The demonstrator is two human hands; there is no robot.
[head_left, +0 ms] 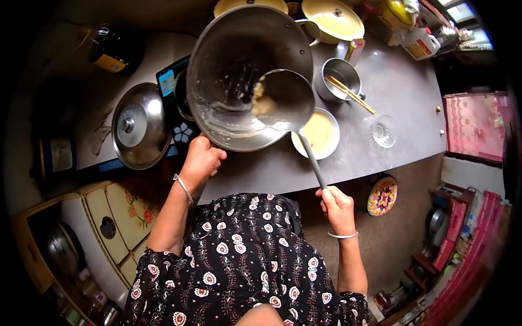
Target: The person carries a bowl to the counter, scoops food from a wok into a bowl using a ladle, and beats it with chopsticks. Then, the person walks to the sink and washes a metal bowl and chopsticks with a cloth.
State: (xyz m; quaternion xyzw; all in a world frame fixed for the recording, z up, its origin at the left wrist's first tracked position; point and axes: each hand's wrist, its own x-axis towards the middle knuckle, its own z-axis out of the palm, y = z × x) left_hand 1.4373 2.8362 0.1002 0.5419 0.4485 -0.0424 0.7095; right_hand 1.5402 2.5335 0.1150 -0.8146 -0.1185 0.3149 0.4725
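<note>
My left hand [202,158] is closed at the near-left rim of a large dark wok [217,60], which is tilted above the counter. A grey handle is gripped in my right hand [338,206]; it belongs to a large ladle [296,95] held over the wok's right side. Pale, lumpy food [263,103], partly blurred, shows at the ladle's left edge. Wet pale residue coats the wok's lower inside. Just right of the wok and partly under the ladle stands a white bowl [324,136] with yellowish liquid.
A metal lid [142,122] lies left of the black cooker [182,130]. To the right are a metal pot [340,68] with chopsticks [353,96] and a clear glass dish [384,131]. Yellow lidded pots [340,24] stand behind. A patterned stool [382,196] is below the counter.
</note>
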